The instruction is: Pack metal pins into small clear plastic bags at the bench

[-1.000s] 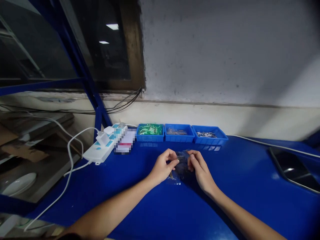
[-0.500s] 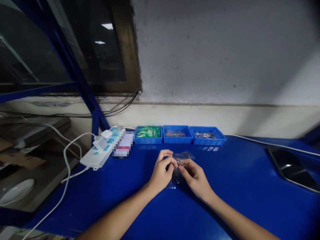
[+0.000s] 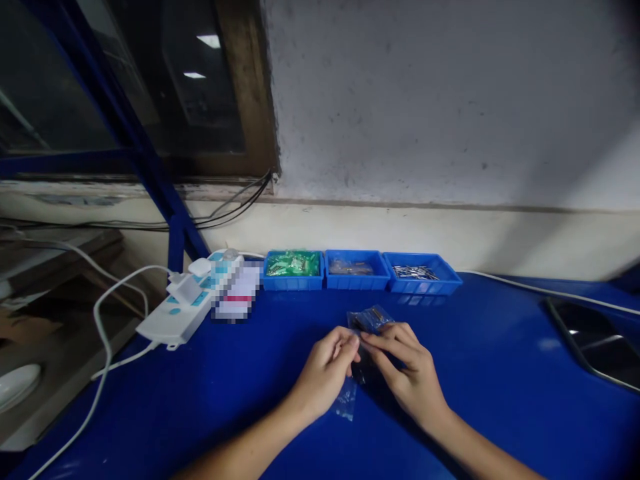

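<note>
My left hand (image 3: 327, 373) is closed, with thumb and fingers pinched on a small clear plastic bag near the middle of the blue table. My right hand (image 3: 413, 370) meets it from the right, thumb and index finger pressed on the bag too. Past the fingertips, the upper part of the plastic bag (image 3: 371, 318) shows something small and brownish inside. Below my left fingers hangs a clear flap of plastic (image 3: 346, 403); whether it belongs to the same bag I cannot tell. The fingers hide the stretch between.
Three blue bins line the back: one with green packets (image 3: 294, 265), one with clear packets (image 3: 351, 267), one with metal screws or pins (image 3: 416, 273). A white power strip (image 3: 193, 300) with plugs and cables lies left, beside a blurred card (image 3: 237, 293). A dark phone (image 3: 600, 343) lies right.
Both hands have come lower and nearer to me with the bag. My left fingers have curled in more tightly, and more of the bag's upper part now shows. The view has shifted slightly.
</note>
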Demonstrator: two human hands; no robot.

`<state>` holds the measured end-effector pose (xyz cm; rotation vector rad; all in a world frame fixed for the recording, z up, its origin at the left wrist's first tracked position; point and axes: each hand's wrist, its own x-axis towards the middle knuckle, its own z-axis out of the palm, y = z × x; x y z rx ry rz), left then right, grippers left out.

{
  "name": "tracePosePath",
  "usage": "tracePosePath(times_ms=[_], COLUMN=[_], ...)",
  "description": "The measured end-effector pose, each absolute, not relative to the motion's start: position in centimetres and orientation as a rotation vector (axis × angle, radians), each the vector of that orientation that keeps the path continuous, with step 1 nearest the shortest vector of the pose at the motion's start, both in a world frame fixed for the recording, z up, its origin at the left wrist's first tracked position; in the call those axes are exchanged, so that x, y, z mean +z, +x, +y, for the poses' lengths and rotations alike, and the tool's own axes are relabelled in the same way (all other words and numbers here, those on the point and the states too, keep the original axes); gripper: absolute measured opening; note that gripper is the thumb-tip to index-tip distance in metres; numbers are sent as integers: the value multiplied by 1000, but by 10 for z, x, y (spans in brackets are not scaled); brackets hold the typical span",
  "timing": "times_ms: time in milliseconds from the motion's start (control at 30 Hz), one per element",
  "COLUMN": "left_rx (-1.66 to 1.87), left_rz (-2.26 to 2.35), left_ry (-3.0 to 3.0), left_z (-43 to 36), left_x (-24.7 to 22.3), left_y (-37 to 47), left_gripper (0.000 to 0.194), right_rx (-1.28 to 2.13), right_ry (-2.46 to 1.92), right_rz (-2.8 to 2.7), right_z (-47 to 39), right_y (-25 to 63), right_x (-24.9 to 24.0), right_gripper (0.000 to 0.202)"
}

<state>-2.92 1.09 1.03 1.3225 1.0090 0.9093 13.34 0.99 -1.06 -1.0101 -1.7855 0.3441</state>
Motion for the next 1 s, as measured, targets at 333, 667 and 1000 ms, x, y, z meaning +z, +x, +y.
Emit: tracePosePath(times_ms=[333, 667, 1000], left_rx=[1066, 1077, 985], left_rz=[1045, 1082, 1116], left_ry=[1331, 1925, 1838], left_z=[22, 16, 12], left_x=[-2, -3, 7], left_y=[-32, -35, -34], left_gripper=[19, 26, 22], right_rx=[491, 795, 668], right_ry=[-1078, -1253, -1290], right_rz=[-1932, -1710, -1588], right_z=[9, 10, 7], right_y=[132, 133, 132], right_x=[-14, -6, -11], right_gripper=[39, 34, 25])
